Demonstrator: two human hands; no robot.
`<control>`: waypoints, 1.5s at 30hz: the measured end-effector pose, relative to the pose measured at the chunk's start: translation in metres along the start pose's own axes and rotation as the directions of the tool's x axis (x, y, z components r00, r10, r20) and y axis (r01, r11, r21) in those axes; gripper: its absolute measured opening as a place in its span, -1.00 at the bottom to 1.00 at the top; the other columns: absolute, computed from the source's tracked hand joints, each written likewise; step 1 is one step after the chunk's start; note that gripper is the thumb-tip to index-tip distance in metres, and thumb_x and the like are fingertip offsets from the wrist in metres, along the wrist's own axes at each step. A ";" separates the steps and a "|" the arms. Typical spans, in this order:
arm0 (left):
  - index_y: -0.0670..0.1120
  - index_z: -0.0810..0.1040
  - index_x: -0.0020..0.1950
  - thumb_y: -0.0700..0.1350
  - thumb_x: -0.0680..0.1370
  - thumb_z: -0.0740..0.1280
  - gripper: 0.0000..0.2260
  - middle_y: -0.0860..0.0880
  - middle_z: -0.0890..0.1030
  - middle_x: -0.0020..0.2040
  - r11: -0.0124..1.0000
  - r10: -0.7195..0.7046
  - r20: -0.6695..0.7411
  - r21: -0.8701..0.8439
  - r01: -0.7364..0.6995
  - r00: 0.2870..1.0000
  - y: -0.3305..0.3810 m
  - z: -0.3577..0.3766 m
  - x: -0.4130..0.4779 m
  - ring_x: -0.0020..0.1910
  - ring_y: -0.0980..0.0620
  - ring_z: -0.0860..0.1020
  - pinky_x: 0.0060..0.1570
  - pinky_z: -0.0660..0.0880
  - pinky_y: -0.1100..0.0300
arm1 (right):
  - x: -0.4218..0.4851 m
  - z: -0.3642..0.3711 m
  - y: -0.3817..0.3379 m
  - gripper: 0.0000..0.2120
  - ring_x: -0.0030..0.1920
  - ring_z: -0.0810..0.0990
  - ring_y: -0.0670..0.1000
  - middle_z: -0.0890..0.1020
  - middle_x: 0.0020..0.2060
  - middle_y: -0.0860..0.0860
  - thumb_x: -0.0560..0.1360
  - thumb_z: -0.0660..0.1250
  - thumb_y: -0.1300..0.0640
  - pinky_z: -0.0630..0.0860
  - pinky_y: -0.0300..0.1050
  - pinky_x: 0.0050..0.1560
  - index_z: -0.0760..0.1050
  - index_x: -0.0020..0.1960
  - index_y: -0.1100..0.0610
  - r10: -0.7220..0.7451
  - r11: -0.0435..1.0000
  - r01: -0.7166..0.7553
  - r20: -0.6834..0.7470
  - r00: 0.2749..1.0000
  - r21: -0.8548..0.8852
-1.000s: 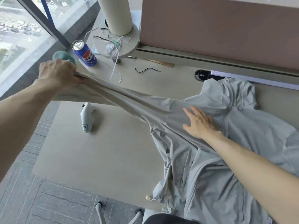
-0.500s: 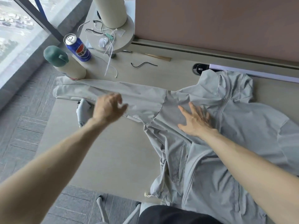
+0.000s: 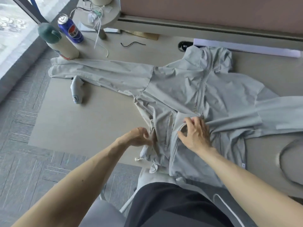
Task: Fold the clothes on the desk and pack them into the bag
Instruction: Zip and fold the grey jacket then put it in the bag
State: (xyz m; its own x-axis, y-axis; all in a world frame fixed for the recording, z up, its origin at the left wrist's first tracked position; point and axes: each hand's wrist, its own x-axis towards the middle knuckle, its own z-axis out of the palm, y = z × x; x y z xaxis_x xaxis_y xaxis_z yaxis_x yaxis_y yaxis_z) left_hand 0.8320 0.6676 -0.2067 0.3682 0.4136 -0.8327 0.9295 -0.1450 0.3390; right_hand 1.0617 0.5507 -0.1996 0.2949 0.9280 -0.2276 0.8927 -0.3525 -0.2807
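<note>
A light grey zip-up hooded jacket (image 3: 180, 82) lies front-up on the beige desk (image 3: 85, 122), hood toward the back. Its left sleeve (image 3: 98, 71) stretches flat toward the desk's left edge; the right sleeve runs off to the right. The lower front is bunched and wrinkled near the desk's front edge. My left hand (image 3: 139, 136) pinches the crumpled left side of the hem area. My right hand (image 3: 195, 133) grips a fold of fabric by the zipper at the jacket's waist. No bag is in view.
A blue drink can (image 3: 70, 29) and a green-capped bottle (image 3: 57, 42) stand at the back left, touching the sleeve's cuff. A small white device (image 3: 76, 91) lies below the sleeve. A round lamp base (image 3: 105, 17) with cables, a black cord (image 3: 132, 44) and a grey cable (image 3: 285, 161) at right.
My left hand let go of the stretched sleeve, which now lies flat, and came down to the bunched hem. My right hand slid from the chest down to the waist and gripped fabric.
</note>
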 end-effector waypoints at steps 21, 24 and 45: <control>-0.13 0.57 -0.06 0.06 0.46 0.53 -0.71 -0.08 0.65 -0.18 0.938 -0.211 -0.669 -0.344 -0.046 0.712 -0.072 0.089 -0.086 -0.21 -0.10 0.60 -0.22 0.56 0.05 | -0.147 0.033 0.124 -0.78 -0.09 0.53 0.12 0.50 -0.19 0.01 0.60 0.27 0.07 0.45 0.02 -0.07 0.36 -0.19 0.09 0.184 0.978 -0.187 0.044 0.982 0.087; -0.14 0.52 -0.17 0.13 0.43 0.53 -0.63 -0.07 0.58 -0.27 0.981 -0.160 -0.654 -0.191 0.044 0.739 -0.076 0.096 -0.092 -0.25 -0.11 0.53 -0.30 0.39 0.09 | -0.158 0.026 0.141 -0.78 -0.13 0.54 0.13 0.58 -0.18 0.08 0.62 0.25 0.07 0.46 0.04 -0.07 0.38 -0.18 0.11 0.256 0.962 -0.256 0.008 0.967 0.092; -0.15 0.64 -0.13 -0.13 0.53 0.38 -0.89 -0.05 0.69 -0.22 0.949 -0.312 -0.524 -0.203 0.240 0.793 -0.118 0.136 -0.097 -0.34 0.08 0.57 -0.23 0.60 0.18 | -0.197 0.020 0.202 -0.81 -0.10 0.49 0.20 0.60 -0.10 0.18 0.59 0.25 -0.01 0.33 -0.02 -0.13 0.39 -0.02 0.13 0.439 0.869 -0.432 0.027 0.898 0.240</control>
State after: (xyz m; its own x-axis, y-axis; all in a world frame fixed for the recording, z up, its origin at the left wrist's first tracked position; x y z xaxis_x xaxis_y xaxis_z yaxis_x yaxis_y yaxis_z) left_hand 0.6896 0.5223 -0.2257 -0.0088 0.8438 -0.5367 0.9668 0.1442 0.2108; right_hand 1.1771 0.2945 -0.2301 0.6471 0.6757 -0.3532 0.5671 -0.7362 -0.3694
